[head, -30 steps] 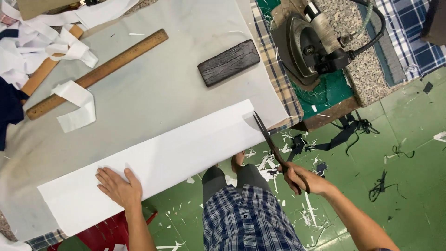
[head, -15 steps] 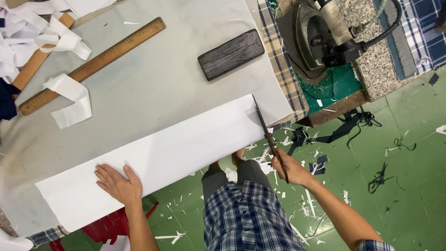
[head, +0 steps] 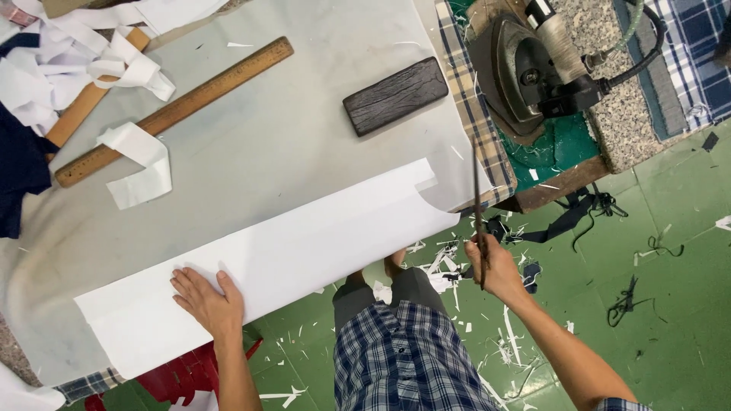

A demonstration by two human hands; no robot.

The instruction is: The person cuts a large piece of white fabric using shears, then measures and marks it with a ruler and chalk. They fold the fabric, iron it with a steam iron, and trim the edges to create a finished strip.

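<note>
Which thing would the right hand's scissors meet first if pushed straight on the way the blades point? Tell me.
The right hand holds scissors pointing up the picture. Straight on lies the white fabric on the table's right edge, then probably the plaid cloth; depth is unclear.

— Any packages, labels, signs or screens in view?
— None. Checked the table top, the ironing corner and the green floor: no box, no wrapper, no tag, no display anywhere.
— Printed surfaces of any sort?
— Nothing belonging to that group. Too small to tell whether anything bears a sticker.
</note>
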